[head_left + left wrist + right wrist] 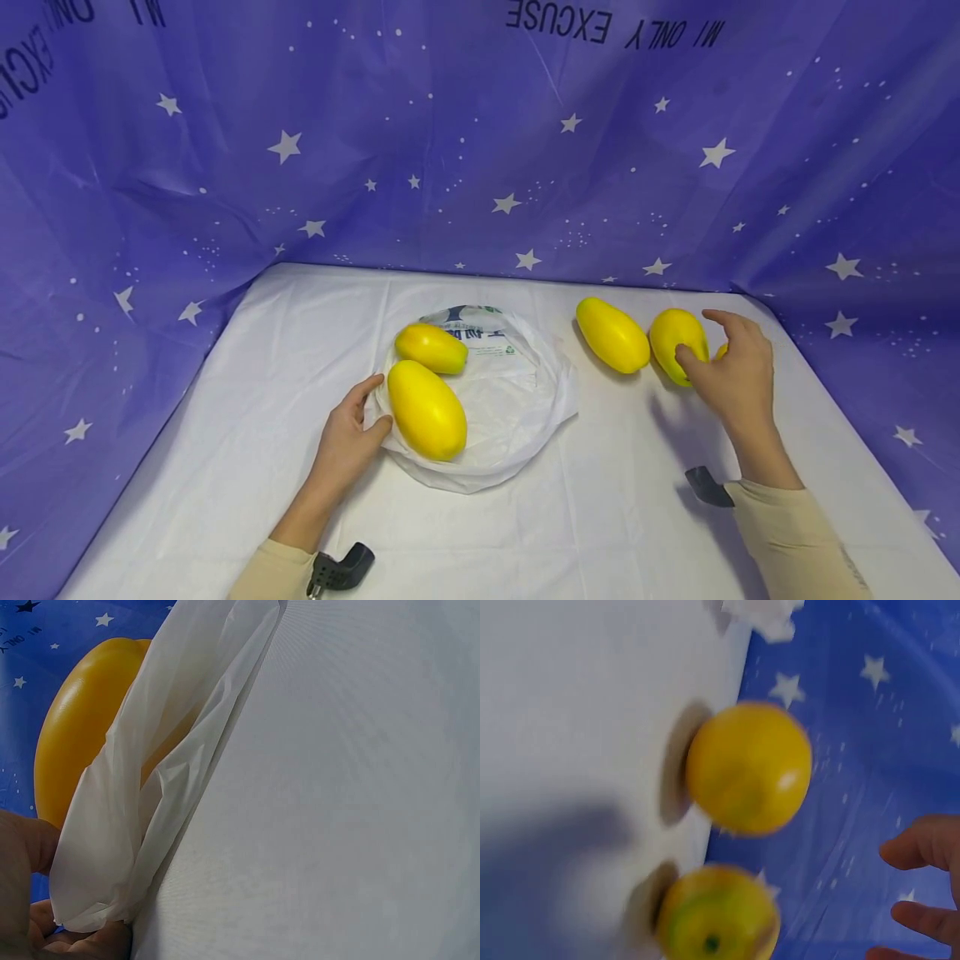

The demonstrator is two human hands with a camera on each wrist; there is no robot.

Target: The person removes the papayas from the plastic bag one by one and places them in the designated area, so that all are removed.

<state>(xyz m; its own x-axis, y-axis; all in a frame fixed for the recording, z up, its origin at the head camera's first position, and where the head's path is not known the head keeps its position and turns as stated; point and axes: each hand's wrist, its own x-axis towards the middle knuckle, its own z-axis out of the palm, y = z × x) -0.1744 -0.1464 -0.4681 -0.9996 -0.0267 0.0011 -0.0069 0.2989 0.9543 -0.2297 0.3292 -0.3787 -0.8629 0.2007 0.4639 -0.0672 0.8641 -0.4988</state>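
A white plastic bag [517,417] lies spread in a ring on the table, its rim rolled round. Inside it at the left are two yellow papayas, a smaller one [431,348] behind a larger one [427,410]. My left hand [348,437] holds the bag's left rim between thumb and fingers, as the left wrist view also shows. Over at the right, my right hand [738,371] hovers with spread fingers by a yellow-green papaya [675,337]. Another papaya [612,336] lies left of that one. A further yellow fruit [722,351] is mostly hidden behind the right hand.
A white cloth [600,517] covers the table. Purple-blue curtains [450,167] with white stars surround its back and sides. Each wrist carries a black camera mount, the left mount [343,569] and the right mount [707,487].
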